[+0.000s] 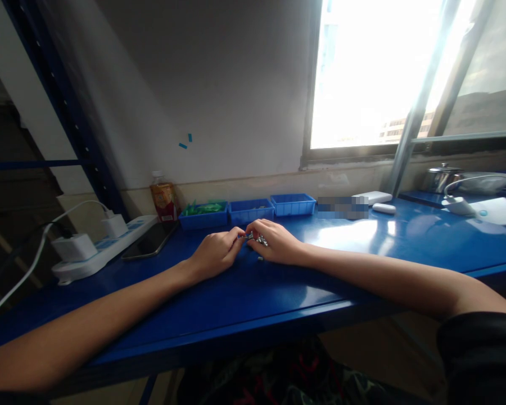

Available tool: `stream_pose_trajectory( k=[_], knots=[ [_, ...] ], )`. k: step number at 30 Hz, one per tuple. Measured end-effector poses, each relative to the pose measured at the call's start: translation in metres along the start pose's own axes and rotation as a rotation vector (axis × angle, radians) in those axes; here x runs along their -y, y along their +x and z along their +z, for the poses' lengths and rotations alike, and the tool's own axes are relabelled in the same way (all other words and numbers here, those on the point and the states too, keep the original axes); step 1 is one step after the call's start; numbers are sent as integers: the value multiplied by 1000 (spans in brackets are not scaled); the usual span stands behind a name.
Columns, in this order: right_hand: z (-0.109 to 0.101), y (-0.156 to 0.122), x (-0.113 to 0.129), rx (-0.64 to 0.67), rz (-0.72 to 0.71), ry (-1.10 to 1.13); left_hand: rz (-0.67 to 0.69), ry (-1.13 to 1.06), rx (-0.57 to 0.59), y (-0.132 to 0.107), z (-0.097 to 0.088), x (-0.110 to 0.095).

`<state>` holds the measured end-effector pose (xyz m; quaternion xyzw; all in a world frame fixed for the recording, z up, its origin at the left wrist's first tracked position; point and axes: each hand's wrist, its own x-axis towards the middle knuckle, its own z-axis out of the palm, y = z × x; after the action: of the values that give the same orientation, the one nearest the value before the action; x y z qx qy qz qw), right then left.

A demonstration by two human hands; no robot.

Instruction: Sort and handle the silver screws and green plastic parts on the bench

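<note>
My left hand (219, 251) is closed in a pinch over the blue tabletop, its fingertips meeting those of my right hand (276, 242). Between the two sets of fingertips is a small shiny metal piece (248, 237), too small to name more closely. Several more silvery metal pieces (262, 241) cluster at the curled fingers of my right hand; whether they are held or lie on the table cannot be told. One loose metal piece (260, 259) lies on the table just in front of that hand. The undersides of both hands are hidden.
Behind my hands stand blue bins: one with green pieces (206, 208), a middle bin (252, 211) and a right bin (293, 205). At left are a phone (150, 241), a power strip (130, 235) with chargers, and a drink bottle (164, 198). White devices (383, 208) sit to the right.
</note>
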<state>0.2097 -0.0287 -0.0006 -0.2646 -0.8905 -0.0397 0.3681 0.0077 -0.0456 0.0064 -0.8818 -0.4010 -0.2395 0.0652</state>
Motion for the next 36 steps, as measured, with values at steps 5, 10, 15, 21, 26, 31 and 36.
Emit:
stream_pose_trajectory(
  k=[5, 10, 15, 21, 26, 31, 36],
  knots=[
    [1, 0, 0, -5, -33, 1, 20, -45, 37, 0, -1, 0],
    [1, 0, 1, -28, -14, -5, 11, -29, 18, -1, 1, 1],
    [-1, 1, 2, -13, -7, -7, 20, -28, -15, -2, 3, 3],
    [-1, 1, 2, 5, 14, 3, 27, 21, 11, -1, 0, 1],
    [-2, -1, 3, -11, 3, 14, 37, 7, 0, -1, -1, 0],
    [-2, -1, 3, -33, -19, 0, 23, 14, 2, -1, -1, 1],
    [1, -2, 3, -20, -9, -25, 0, 20, 21, -1, 0, 3]
  ],
)
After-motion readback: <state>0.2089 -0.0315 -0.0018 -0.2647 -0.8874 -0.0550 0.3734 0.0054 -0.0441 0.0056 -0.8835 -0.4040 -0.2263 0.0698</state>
